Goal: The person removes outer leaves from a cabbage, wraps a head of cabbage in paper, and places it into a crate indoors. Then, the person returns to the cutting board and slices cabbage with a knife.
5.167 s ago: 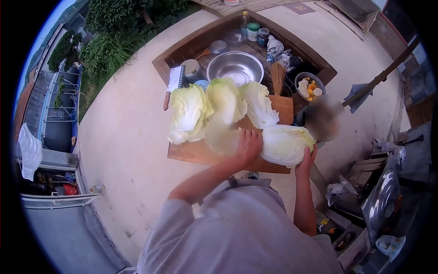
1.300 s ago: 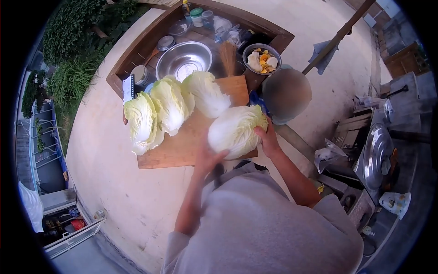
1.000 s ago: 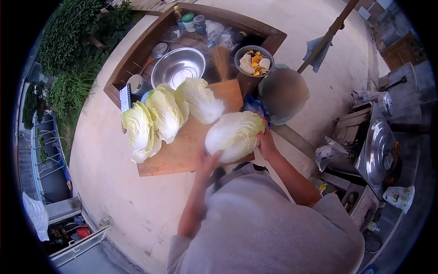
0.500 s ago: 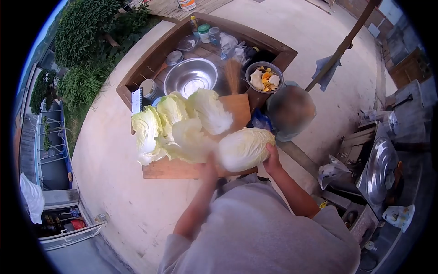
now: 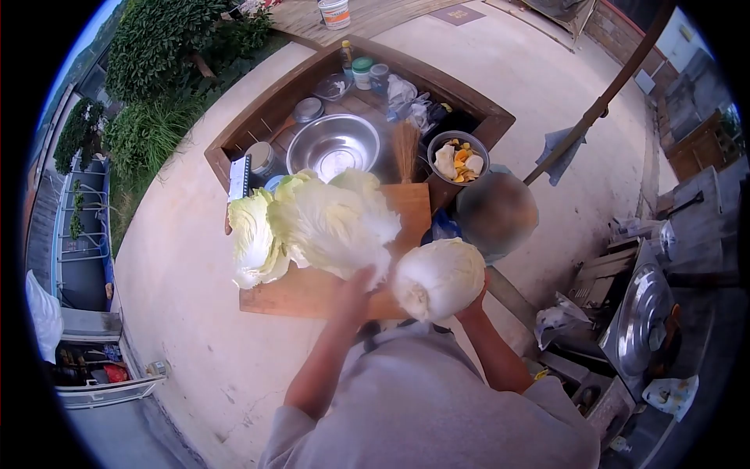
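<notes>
Left hand (image 5: pixel 355 294), blurred, pinching a large leaf (image 5: pixel 336 225) by its base over the board (image 5: pixel 281 294). Right hand (image 5: pixel 473 306) curled against the cabbage (image 5: pixel 442 275), fingertips hidden; cabbage at board's near right corner, stem facing near-left.

Wooden cutting board (image 5: pixel 275 295) with cabbage leaves (image 5: pixel 255 248), and brown wooden table (image 5: pixel 453 95) with steel bowl (image 5: pixel 333 145).

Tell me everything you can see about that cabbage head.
The cabbage head is plump, whitish with a pale yellow-green tinge, and tightly wrapped. Its stubby stem end points toward the view's lower left. The right hand holds its right side; whether it touches the cutting board is unclear.
</notes>
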Available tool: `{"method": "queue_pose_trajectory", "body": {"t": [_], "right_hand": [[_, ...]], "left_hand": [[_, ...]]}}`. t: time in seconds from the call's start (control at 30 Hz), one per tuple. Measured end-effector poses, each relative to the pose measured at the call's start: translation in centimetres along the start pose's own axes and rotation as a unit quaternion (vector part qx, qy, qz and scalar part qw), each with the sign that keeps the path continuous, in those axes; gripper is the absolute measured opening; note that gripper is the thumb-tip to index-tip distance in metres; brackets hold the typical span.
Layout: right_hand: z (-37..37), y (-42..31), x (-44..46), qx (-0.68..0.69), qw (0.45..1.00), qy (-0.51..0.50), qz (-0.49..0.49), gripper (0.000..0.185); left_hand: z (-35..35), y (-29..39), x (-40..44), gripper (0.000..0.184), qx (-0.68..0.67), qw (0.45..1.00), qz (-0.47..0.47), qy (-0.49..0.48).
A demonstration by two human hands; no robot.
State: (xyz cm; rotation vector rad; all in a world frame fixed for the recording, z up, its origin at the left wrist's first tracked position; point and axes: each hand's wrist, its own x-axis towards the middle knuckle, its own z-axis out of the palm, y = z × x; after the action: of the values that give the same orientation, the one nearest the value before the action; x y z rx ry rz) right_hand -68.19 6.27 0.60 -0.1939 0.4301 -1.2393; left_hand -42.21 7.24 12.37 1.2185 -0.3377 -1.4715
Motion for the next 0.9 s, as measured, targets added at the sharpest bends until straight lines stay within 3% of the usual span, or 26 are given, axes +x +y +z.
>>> {"method": "queue_pose_trajectory", "body": {"t": [0.2,0.3,0.33,0.47,0.57,0.7,0.83,0.9], "right_hand": [[0.1,1.0,-0.2,0.061,0.994,-0.09,-0.01,0.089],[0.9,0.6,-0.9,0.021,0.998,-0.061,-0.029,0.081],[1.0,0.5,-1.1,0.013,0.998,-0.051,-0.033,0.081],[1.1,1.1,-2.1,-0.016,0.999,-0.009,-0.035,0.08],[2.4,1.4,-2.5,-0.059,0.998,-0.005,-0.02,0.083],[2.8,1.7,-1.8,-0.014,0.999,-0.001,0.052,0.08],[2.6,2.5,-1.6,-0.094,0.994,-0.005,0.061,0.077],[3.0,3.1,0.1,-0.135,0.989,0.006,0.064,0.076]], "left_hand": [[-1.1,4.4,7.2,0.044,0.169,0.972,-0.057,-0.154],[-3.1,2.3,12.4,0.045,0.16,0.968,-0.148,-0.128],[-4.9,0.7,14.8,0.056,0.188,0.948,-0.223,-0.129],[-6.4,-1.4,14.2,0.081,0.209,0.954,-0.208,-0.06],[-5.4,-0.8,11.6,0.086,0.225,0.955,-0.192,-0.013],[-7.2,-1.9,8.0,0.09,0.292,0.95,-0.097,0.046],[-10.5,-2.5,3.2,0.081,0.232,0.96,-0.112,-0.107],[-11.2,-2.2,0.6,0.082,0.15,0.971,-0.13,-0.135]]}}
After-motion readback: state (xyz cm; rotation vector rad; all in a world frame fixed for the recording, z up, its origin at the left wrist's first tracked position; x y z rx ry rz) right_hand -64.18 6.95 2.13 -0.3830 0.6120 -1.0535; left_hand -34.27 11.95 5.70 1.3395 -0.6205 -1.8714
